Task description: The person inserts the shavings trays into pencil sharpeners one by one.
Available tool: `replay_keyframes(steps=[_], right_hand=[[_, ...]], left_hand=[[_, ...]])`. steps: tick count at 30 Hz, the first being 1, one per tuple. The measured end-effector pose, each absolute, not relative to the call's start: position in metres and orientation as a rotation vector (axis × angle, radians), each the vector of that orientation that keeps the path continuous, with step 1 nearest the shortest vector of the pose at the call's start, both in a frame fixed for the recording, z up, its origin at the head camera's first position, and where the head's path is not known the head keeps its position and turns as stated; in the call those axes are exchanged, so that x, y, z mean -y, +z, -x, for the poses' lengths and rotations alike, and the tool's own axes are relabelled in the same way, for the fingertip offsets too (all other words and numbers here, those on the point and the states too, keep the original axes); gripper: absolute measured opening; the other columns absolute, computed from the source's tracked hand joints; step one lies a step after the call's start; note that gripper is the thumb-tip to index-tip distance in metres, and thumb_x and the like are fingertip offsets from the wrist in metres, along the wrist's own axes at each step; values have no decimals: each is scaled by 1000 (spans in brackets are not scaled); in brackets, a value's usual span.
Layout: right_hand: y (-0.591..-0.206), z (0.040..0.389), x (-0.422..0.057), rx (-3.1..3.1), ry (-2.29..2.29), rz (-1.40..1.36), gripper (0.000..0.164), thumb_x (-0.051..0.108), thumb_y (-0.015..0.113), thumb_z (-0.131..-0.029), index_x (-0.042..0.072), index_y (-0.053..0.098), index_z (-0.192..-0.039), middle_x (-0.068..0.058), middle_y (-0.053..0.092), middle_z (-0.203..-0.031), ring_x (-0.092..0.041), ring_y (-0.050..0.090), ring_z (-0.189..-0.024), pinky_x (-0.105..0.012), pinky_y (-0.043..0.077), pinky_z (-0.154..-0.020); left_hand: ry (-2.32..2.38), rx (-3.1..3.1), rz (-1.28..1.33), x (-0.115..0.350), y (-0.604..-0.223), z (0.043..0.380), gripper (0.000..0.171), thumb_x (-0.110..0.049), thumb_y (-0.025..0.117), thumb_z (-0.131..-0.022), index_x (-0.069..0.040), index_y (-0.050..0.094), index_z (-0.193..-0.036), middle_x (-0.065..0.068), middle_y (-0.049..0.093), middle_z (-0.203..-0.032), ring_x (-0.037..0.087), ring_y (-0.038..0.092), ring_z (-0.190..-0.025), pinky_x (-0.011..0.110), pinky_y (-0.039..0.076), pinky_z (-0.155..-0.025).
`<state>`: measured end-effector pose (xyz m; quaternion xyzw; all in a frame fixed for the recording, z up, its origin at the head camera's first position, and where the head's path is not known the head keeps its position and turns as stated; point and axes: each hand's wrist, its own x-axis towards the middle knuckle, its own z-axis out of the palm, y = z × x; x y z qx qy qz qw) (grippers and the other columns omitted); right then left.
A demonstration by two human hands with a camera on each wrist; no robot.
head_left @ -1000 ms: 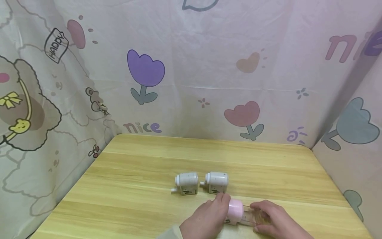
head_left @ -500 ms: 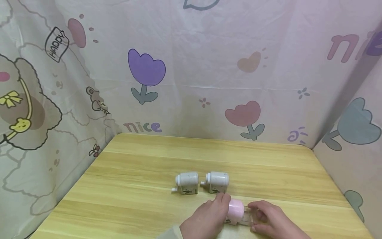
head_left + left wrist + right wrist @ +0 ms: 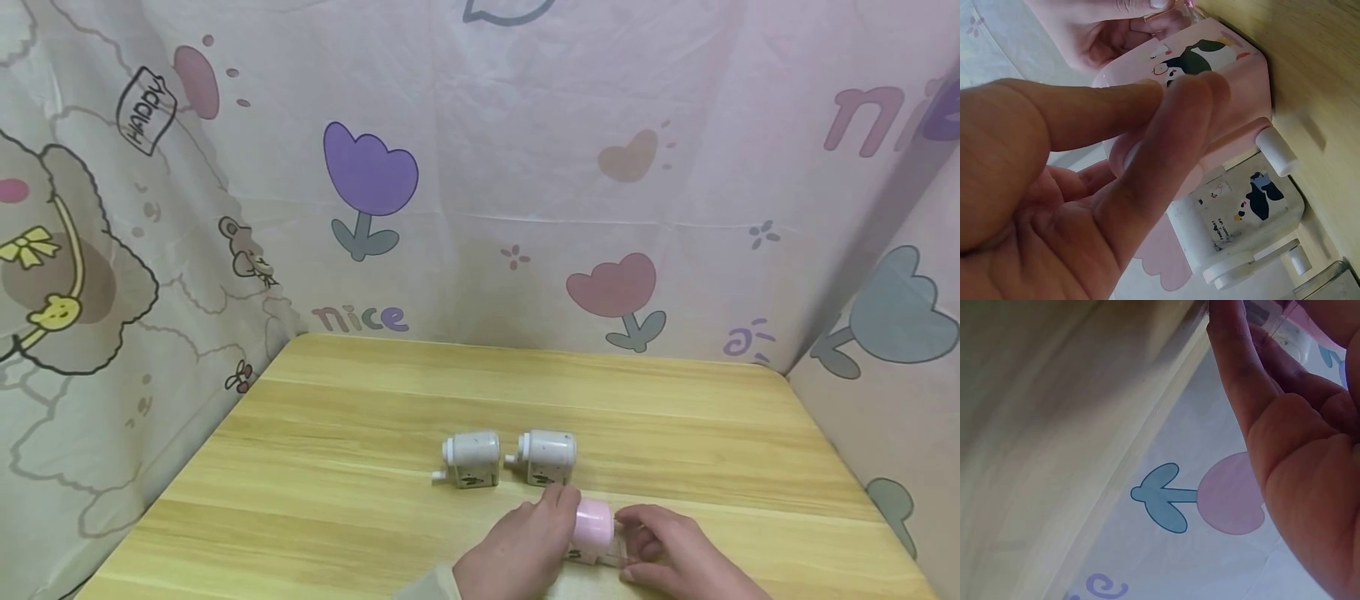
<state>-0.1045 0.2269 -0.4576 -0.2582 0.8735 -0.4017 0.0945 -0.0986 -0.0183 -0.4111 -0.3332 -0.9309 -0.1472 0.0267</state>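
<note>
A pink crank pencil sharpener (image 3: 594, 523) stands on the table near its front, partly hidden behind my left hand (image 3: 517, 542), which grips its crank end. In the left wrist view, the thumb and fingers meet around the sharpener's near end, beside its white-knobbed crank (image 3: 1277, 151). From the opposite end a clear drawer (image 3: 615, 552) sticks out a short way. My right hand (image 3: 663, 550) holds that drawer's outer end between thumb and fingers. Its fingertips are mostly cut off in the right wrist view.
Two whitish crank sharpeners, one on the left (image 3: 476, 460) and one on the right (image 3: 551, 457), stand side by side just behind the hands. The wooden table (image 3: 360, 392) is bordered by a printed cloth (image 3: 480, 167) at the back and sides.
My right hand has moved left with the clear drawer, and less of the drawer shows outside the pink sharpener. The left hand has kept its grip in place.
</note>
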Motion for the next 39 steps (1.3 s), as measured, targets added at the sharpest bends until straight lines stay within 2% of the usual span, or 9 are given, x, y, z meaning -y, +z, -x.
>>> replay_keyframes(steps=[11, 21, 30, 39], right_hand=[[-462, 104, -225, -2632, -1203, 879, 56, 30, 75, -80, -1, 53, -121, -2, 58, -101, -3, 55, -82, -26, 50, -65], [-460, 106, -223, -2548, -1253, 739, 57, 33, 77, -79, 0, 53, -119, -3, 60, -101, -7, 58, -84, -27, 52, -70], [-460, 106, -223, -2516, -1297, 758, 55, 32, 77, -78, 2, 53, -117, -2, 60, -101, -9, 60, -86, -27, 53, -71], [-459, 110, -220, -2536, -1257, 825, 52, 33, 76, -78, 5, 56, -118, 3, 61, -101, -7, 60, -84, -27, 52, -69]], left_hand=[[-447, 2920, 1015, 16, -409, 97, 34, -2, 61, -86, -9, 45, -115, -2, 46, -90, 5, 45, -57, 18, 38, -48], [-465, 2893, 1075, 19, -408, 97, 45, 4, 65, -79, -8, 44, -116, -1, 47, -92, 5, 43, -54, 15, 35, -47], [-459, 2830, 1120, 19, -411, 99, 44, 8, 64, -76, -6, 43, -113, 0, 45, -89, 4, 43, -53, 13, 33, -45], [-488, 2834, 1110, 20, -412, 99, 48, 8, 64, -73, -7, 43, -113, 0, 47, -93, 5, 45, -55, 15, 35, -47]])
